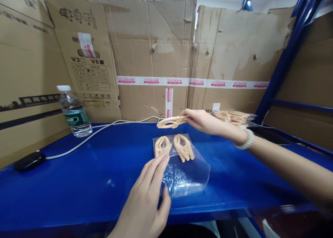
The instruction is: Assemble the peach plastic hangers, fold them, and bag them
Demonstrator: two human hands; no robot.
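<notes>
A clear plastic bag lies on the blue table. At its far end are two folded beige plastic pieces, a left one and a right one. My left hand rests over the bag's left side, fingertips at the near end of the left piece, fingers stretched out and thumb apart. Above the bag's far edge, my right hand is closed on another beige piece, holding it by its right end. Whether that is one piece or more stacked together is unclear.
Bagged beige pieces lie at the back right. A water bottle stands at the left, near a black mouse-like device with a white cable. Cardboard sheets line the back of the blue table.
</notes>
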